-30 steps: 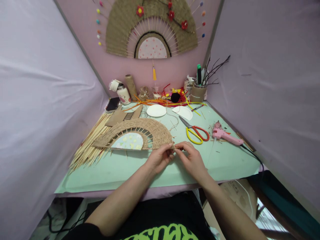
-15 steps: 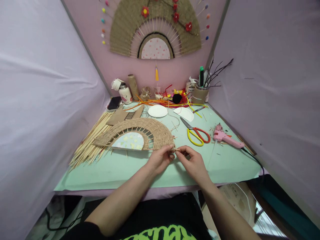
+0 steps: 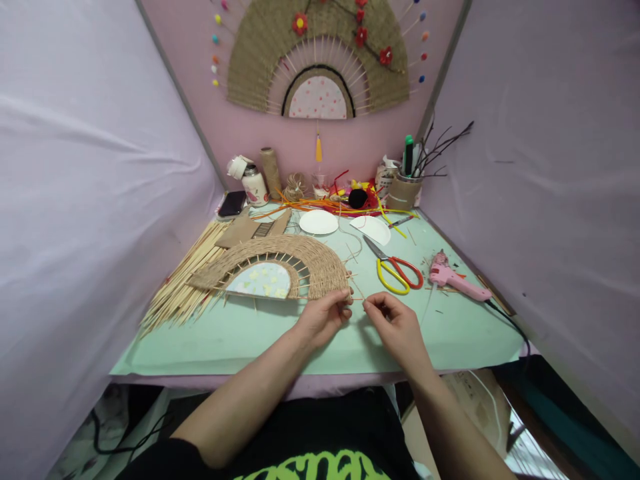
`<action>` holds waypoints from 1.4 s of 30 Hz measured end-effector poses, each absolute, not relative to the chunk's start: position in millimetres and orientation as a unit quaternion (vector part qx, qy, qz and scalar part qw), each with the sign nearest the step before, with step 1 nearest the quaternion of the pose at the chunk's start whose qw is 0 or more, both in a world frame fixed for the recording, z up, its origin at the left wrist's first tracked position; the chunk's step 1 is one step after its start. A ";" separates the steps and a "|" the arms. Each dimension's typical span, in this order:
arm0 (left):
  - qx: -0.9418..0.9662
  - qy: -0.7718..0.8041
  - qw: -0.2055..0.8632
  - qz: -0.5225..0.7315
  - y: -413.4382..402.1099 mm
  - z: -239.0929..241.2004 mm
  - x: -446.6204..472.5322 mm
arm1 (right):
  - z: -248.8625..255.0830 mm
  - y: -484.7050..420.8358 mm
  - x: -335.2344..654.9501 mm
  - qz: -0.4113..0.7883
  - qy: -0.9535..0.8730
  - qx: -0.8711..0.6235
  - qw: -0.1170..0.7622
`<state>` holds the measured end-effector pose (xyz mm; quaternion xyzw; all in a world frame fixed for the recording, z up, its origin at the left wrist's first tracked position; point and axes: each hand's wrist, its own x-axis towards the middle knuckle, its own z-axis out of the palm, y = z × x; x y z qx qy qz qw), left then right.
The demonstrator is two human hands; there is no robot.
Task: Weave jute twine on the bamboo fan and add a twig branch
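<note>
A half-round woven fan [image 3: 280, 267] of tan cord over wooden skewers lies flat on the green table [image 3: 240, 340], with a pale patterned half-disc at its centre. My left hand [image 3: 323, 317] pinches the fan's lower right corner, fingers closed on the cord end there. My right hand [image 3: 395, 323] sits just to the right, its fingertips pinched on a thin strand or stick that runs back toward the fan's corner. A small gap separates the two hands.
A pile of bamboo skewers [image 3: 180, 287] lies left of the fan. Scissors [image 3: 395, 270] with red and yellow handles and a pink glue gun [image 3: 453, 280] with its cable lie to the right. White discs, twine, a spool, a bottle, a phone and a pen cup crowd the back edge. A finished fan hangs on the wall.
My right hand has drawn a little to the right, away from my left hand, pulling the thin strand out from the fan's corner. The left hand stays at the corner.
</note>
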<state>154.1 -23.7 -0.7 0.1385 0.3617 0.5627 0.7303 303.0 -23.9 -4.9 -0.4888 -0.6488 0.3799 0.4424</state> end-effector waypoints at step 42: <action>0.230 0.352 0.770 0.481 -28.7 1.5 143.3 | -2.3 -49.4 289.9 0.142 -0.759 -0.464 0.434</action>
